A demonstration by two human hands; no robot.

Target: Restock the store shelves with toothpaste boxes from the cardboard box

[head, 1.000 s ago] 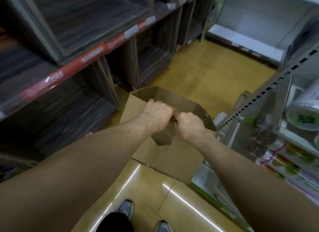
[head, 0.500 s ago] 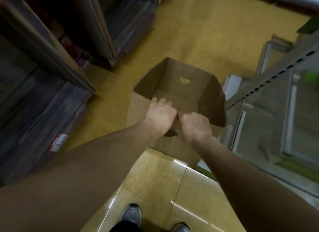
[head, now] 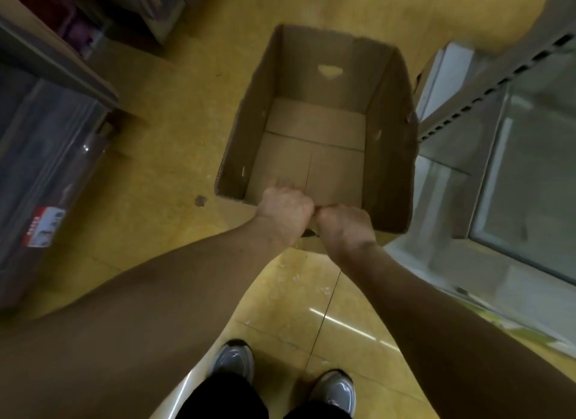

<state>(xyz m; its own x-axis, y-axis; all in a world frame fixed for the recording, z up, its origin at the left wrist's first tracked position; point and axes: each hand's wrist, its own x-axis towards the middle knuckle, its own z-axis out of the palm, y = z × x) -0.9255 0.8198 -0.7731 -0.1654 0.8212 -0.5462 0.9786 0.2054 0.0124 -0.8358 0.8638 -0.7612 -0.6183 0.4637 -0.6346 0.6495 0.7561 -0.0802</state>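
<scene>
A brown cardboard box [head: 314,128] sits open-topped over the yellow floor in the middle of the aisle. Its inside shows only bare cardboard; no toothpaste boxes are visible in it. My left hand [head: 285,211] and my right hand [head: 344,228] grip the box's near wall side by side, fingers curled over its top edge. A handle cut-out shows in the far wall.
Dark wooden shelving [head: 46,144] with a red price tag runs along the left. A grey metal shelf unit [head: 505,128] stands at the right, close to the box. My two grey shoes [head: 235,361] stand on the glossy floor tiles below.
My view has tilted downward, so the box's bare inside now shows fully. The box appears lower and nearer the floor. Both hands keep the same grip on its near wall.
</scene>
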